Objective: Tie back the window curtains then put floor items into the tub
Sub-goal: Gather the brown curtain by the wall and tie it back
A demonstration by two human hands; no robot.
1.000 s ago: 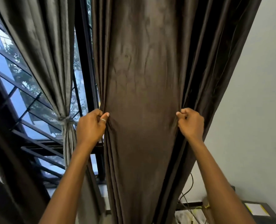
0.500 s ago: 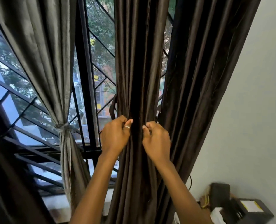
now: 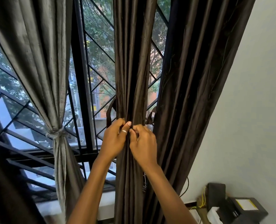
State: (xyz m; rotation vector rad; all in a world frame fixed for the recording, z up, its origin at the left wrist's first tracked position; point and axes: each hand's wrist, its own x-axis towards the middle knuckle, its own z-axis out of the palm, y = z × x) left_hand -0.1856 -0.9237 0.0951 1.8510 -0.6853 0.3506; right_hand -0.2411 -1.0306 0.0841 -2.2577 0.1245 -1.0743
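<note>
A dark brown curtain panel [image 3: 132, 65] hangs in front of the window, bunched into a narrow column of folds. My left hand [image 3: 115, 139] and my right hand [image 3: 143, 141] grip the bunched fabric side by side at its middle, thumbs almost touching. A dark tie-back strap [image 3: 109, 115] loops out to the left of the bundle, just above my left hand. To the left, a grey curtain [image 3: 37, 59] hangs gathered, bound by a knotted tie [image 3: 56, 132]. Another dark brown curtain [image 3: 198, 70] hangs loose on the right.
Black window bars and frame [image 3: 80, 75] stand behind the curtains. A white wall [image 3: 250, 110] fills the right side. At the lower right sit dark boxes [image 3: 240, 209] with cables. A pale window ledge [image 3: 53, 207] runs below the grille.
My hands came together from the panel's two edges, gathering the spread brown curtain into a tight bundle. More of the window shows on both sides of it.
</note>
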